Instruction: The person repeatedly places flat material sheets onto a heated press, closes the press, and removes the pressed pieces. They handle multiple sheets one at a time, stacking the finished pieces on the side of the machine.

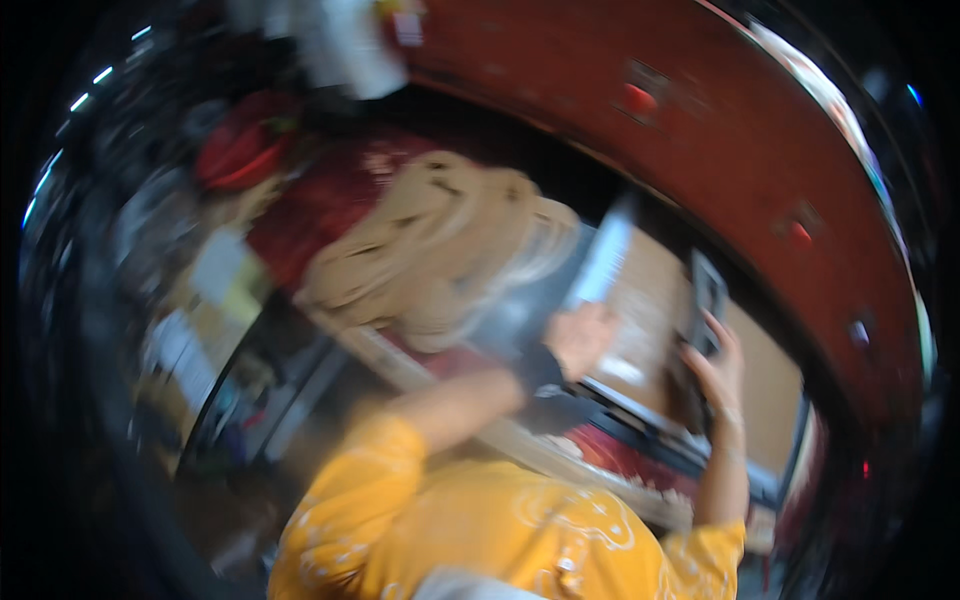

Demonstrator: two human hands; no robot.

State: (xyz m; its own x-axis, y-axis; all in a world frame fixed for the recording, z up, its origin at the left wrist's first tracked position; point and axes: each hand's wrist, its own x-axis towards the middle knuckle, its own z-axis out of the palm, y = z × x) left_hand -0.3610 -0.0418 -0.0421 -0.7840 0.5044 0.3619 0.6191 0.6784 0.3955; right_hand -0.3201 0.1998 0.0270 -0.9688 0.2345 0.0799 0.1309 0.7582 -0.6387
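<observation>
The right hand (722,368) grips a grey slotted piece (699,280) along a brown panel's (650,290) right edge, the left hand (580,340), too blurred to tell its grip, nears its pale left strip (605,258), tan pieces (430,245) lie farther left, and the room narrows between the table's wooden front edge (395,365) and a red beam (600,75).

No words or numbers are reading clearly anywhere. A white paper sheet (182,352) is lying at the left, any print on it blurring beyond reading. Near the top edge, a small pale tag (407,28) is showing, too smeared to make out. A whitish patch (628,368) is standing out on the brown panel (650,290); blur is hiding whether it is a label or glare.
</observation>
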